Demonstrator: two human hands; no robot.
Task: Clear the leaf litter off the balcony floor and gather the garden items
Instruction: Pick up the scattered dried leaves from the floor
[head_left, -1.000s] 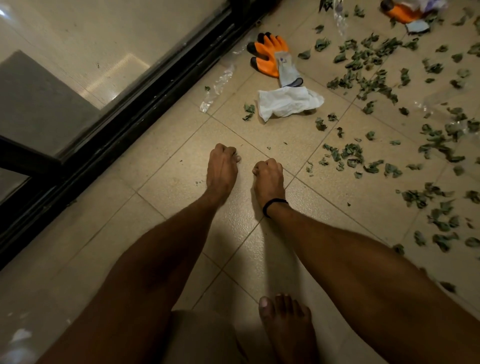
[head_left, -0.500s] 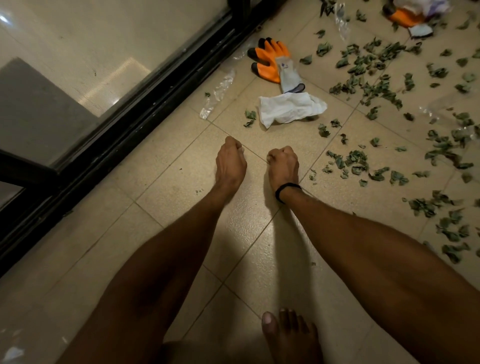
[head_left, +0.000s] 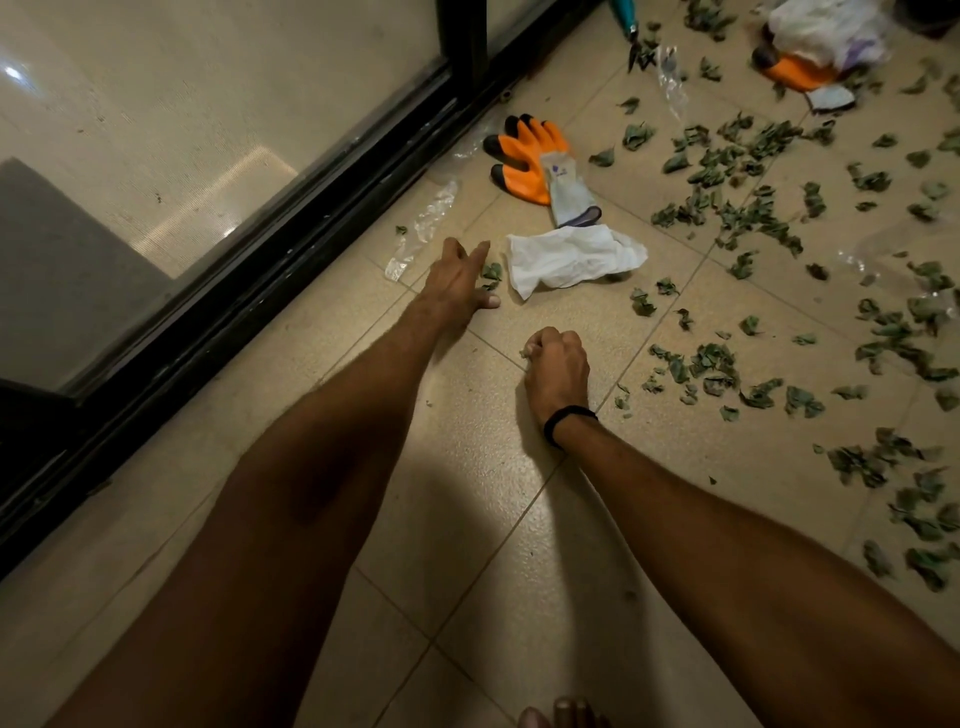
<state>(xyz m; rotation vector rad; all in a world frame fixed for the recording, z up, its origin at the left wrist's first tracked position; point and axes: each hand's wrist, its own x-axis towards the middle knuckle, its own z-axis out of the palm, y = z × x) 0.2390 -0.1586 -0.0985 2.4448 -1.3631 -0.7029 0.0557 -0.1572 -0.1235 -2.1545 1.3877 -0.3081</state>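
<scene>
Some things are hard to see here. At the top edge, a teal-handled tool (head_left: 626, 21) is cut off, so only its dark tip shows. In the top right corner a second orange glove (head_left: 789, 70) hides under a crumpled white bag (head_left: 821, 28). At the bottom edge, only a few toes (head_left: 561, 716) peek in. A clear bit of plastic wrap (head_left: 423, 228) lies by the black door track (head_left: 291, 260) and is hard to make out against the floor (head_left: 519, 571).

The left hand (head_left: 457, 278) reaches forward, low over the tiles. Its fingers (head_left: 475, 254) are spread apart and hold nothing. A small green leaf (head_left: 491, 273) lies just beside those fingers, between them and a crumpled white cloth (head_left: 571, 257). I cannot tell if the fingers touch the leaf.

The right hand (head_left: 556, 366) is curled into a loose fist on the floor. A tiny pale scrap shows at its fingertips, but it is too small to name. A black band (head_left: 566, 418) sits on that wrist.

An orange and grey glove (head_left: 535, 161) lies flat beyond the white cloth, near the door track. Most of the leaf litter (head_left: 727, 208) is scattered over the tiles to the right, well apart from the left hand.
</scene>
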